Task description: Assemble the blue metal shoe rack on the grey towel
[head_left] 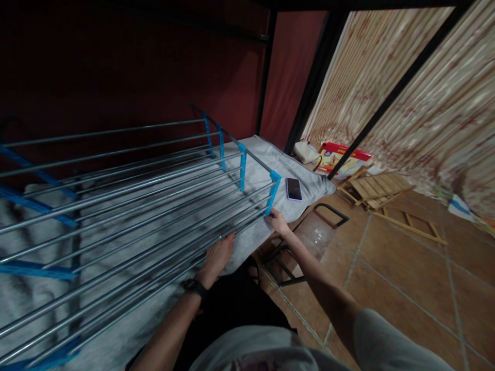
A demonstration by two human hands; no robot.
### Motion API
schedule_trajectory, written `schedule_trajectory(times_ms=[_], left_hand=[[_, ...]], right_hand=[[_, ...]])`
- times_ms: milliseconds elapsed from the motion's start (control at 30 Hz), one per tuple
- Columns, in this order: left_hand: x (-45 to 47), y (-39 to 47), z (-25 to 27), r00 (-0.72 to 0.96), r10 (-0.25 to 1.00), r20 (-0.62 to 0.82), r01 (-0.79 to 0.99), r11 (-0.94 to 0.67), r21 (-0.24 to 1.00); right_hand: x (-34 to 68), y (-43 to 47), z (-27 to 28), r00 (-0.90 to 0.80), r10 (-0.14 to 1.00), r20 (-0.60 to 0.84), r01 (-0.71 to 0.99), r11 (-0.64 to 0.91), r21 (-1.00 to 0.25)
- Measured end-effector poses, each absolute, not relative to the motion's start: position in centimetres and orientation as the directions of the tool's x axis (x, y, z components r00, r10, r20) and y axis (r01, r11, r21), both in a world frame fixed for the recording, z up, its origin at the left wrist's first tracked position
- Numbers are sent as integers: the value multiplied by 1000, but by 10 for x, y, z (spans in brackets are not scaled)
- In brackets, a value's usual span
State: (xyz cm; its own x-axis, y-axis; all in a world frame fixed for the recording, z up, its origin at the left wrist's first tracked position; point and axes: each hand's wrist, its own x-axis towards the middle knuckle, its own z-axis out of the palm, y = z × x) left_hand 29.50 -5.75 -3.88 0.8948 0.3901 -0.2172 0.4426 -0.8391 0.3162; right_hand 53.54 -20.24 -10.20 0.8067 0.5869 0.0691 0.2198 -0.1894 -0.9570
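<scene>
A shoe rack of grey metal tubes (150, 221) with blue plastic brackets lies across the grey bedsheet (270, 154) in front of me. At its near right corner my right hand (277, 221) is closed at the lower end of a blue bracket (274, 191), where the front tubes meet it. My left hand (219, 253), with a dark watch on the wrist, is at the front tubes some way left of that corner. Its fingers curl onto a tube, and their tips are partly hidden. More blue brackets (38, 270) hold the tubes at the left end.
A phone (294, 189) lies on the sheet right of the rack. Beside the bed stands a stool (315, 234) with a black metal frame. On the tiled floor (390, 268) are a folded wooden piece (381, 186) and a red and yellow box (342, 158). Black posts frame the bed.
</scene>
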Motion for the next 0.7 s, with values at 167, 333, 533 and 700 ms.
schedule_trajectory(times_ms=[167, 333, 533, 700], left_hand=[[295, -56, -39, 890, 388, -241, 450, -833, 323], [292, -56, -42, 901, 367, -230, 427, -839, 337], [291, -57, -45, 905, 372, -205, 422, -838, 345], [291, -56, -47, 899, 378, -220, 435, -829, 352]], right_hand=[[538, -203, -110, 797, 598, 87, 240, -181, -954], [541, -205, -112, 782, 617, 89, 259, -191, -947], [541, -208, -109, 762, 640, 101, 293, -201, -935], [540, -209, -105, 757, 644, 109, 312, -210, -927]])
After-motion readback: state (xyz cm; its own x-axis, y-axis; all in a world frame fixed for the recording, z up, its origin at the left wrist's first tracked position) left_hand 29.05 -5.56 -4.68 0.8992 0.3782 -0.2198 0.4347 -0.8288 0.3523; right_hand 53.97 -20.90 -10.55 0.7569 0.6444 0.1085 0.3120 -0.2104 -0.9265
